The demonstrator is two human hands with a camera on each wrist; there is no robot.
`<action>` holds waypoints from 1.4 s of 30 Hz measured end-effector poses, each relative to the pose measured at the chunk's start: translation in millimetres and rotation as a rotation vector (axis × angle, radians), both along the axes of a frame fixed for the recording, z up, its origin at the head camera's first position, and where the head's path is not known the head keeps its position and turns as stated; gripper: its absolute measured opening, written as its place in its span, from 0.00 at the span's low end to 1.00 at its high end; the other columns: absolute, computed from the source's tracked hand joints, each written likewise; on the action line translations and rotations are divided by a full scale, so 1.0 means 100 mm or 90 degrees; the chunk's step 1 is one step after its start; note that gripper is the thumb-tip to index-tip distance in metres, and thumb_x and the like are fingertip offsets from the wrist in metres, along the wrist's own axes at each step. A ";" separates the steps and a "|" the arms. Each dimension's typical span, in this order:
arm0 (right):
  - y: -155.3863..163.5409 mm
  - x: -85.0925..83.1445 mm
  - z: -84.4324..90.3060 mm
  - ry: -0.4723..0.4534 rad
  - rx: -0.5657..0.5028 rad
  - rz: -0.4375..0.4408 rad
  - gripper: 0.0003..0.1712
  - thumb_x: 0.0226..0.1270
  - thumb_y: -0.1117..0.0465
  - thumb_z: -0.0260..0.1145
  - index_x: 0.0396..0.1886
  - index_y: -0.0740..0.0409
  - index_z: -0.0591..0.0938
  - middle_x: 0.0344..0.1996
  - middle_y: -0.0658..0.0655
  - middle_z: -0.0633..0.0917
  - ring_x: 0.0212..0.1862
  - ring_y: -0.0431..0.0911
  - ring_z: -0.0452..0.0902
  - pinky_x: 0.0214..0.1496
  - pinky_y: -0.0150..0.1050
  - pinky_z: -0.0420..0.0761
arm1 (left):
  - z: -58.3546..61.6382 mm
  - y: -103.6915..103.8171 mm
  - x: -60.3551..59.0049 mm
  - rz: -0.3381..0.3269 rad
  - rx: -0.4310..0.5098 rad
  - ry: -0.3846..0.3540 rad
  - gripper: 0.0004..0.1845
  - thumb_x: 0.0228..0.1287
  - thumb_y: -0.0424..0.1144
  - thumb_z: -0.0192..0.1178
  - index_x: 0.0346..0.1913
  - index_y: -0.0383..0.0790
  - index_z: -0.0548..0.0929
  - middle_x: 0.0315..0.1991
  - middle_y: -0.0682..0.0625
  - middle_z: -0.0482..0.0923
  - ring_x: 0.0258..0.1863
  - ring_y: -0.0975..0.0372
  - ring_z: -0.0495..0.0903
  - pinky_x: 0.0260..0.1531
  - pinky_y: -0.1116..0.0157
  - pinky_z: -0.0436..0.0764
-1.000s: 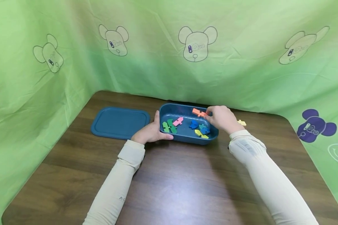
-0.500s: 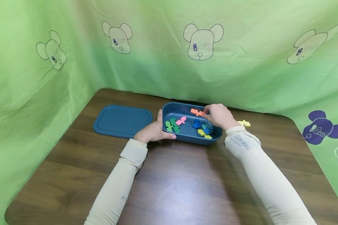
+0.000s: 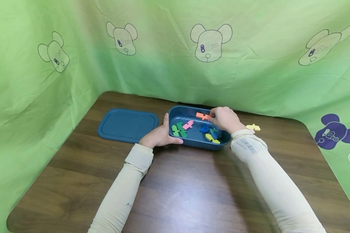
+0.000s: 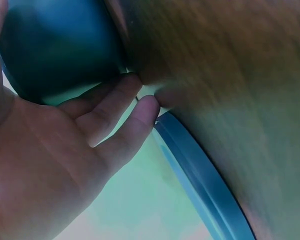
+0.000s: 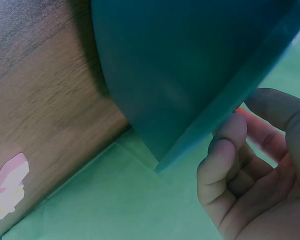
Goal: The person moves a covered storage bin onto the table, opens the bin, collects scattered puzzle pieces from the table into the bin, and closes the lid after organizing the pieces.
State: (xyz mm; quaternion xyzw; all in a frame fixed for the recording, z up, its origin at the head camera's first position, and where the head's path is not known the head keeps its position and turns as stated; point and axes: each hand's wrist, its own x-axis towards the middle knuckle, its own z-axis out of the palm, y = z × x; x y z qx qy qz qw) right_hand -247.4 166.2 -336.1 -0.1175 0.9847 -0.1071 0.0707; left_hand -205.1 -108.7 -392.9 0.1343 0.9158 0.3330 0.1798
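A dark blue plastic container stands near the back of the table. My left hand holds its left end, thumb along the front wall and the other fingers at the end wall. At the container's back right, my right hand pinches an orange notched block over the inside; only a sliver of orange shows between the fingertips in the right wrist view. Inside lie two green blocks at the left, a pink block, blue blocks and a yellow block.
A flat blue lid lies on the wooden table left of the container. Right of it lies a pale yellow block, with a pink block beside it. A green printed curtain hangs behind the table.
My right hand has moved slightly left along the container's back side with the orange block. The left hand keeps its hold. The head view has shifted a little.
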 end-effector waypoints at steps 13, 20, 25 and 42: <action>-0.04 -0.04 -0.03 0.000 0.009 -0.001 0.16 0.75 0.58 0.64 0.54 0.63 0.83 0.45 0.65 0.83 0.40 0.57 0.75 0.40 0.50 0.78 | 0.00 0.00 -0.01 0.000 -0.005 -0.006 0.73 0.55 0.66 0.71 0.79 0.41 0.22 0.74 0.33 0.60 0.58 0.49 0.77 0.55 0.54 0.76; -0.05 -0.05 -0.04 -0.004 0.009 -0.006 0.17 0.75 0.57 0.64 0.57 0.63 0.83 0.47 0.65 0.83 0.40 0.57 0.75 0.42 0.51 0.78 | 0.00 -0.01 0.00 0.003 -0.004 -0.009 0.74 0.55 0.66 0.71 0.79 0.42 0.22 0.75 0.34 0.59 0.59 0.49 0.76 0.56 0.53 0.75; -0.06 -0.05 -0.02 -0.005 0.011 -0.009 0.18 0.75 0.57 0.64 0.57 0.64 0.83 0.47 0.65 0.83 0.40 0.57 0.75 0.41 0.50 0.77 | -0.01 -0.01 -0.01 0.005 0.004 -0.011 0.74 0.55 0.66 0.71 0.79 0.43 0.22 0.75 0.34 0.59 0.58 0.49 0.76 0.57 0.53 0.75; -0.08 -0.10 -0.04 0.023 0.009 -0.025 0.13 0.73 0.59 0.65 0.48 0.64 0.85 0.37 0.62 0.83 0.38 0.57 0.76 0.42 0.53 0.78 | 0.00 -0.01 -0.01 0.003 -0.003 -0.006 0.74 0.55 0.66 0.71 0.79 0.42 0.23 0.75 0.33 0.59 0.59 0.49 0.76 0.57 0.53 0.75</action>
